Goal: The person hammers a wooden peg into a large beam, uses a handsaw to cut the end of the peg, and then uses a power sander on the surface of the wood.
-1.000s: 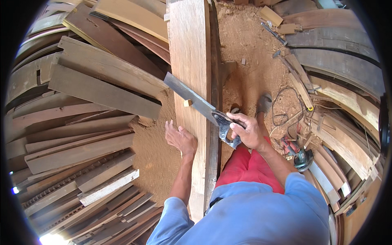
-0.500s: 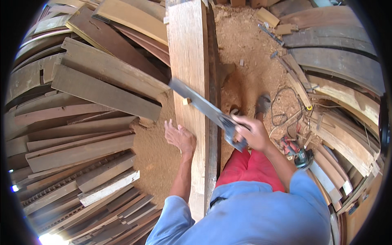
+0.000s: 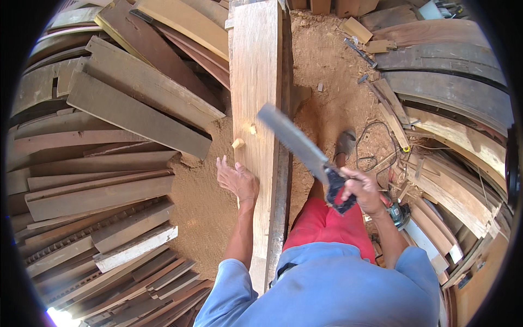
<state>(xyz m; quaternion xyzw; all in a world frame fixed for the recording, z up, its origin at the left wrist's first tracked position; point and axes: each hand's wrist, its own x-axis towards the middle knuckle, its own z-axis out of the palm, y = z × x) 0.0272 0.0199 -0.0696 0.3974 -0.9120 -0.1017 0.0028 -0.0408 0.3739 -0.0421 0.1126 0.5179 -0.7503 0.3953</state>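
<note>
Slanting, the black-handled handsaw (image 3: 298, 143) shows a blurred grey blade (image 3: 289, 133)

A pale wooden plank (image 3: 256, 65) bears a wood offcut (image 3: 238, 143) near its left edge. Sawdust (image 3: 201, 218) blankets the floor (image 3: 327, 109), where a black cord (image 3: 357, 146) and small block (image 3: 320, 86) lie.

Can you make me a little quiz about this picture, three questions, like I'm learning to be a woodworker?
1. Which of the person's hands holds the saw? A) left, B) right, C) both.
2. True or false: the left hand is at the edge of the pale plank.
3. Fill the gap: the person's shorts are ____ in colour.

Key: 1. B, the right hand. 2. True. 3. Red.
</note>
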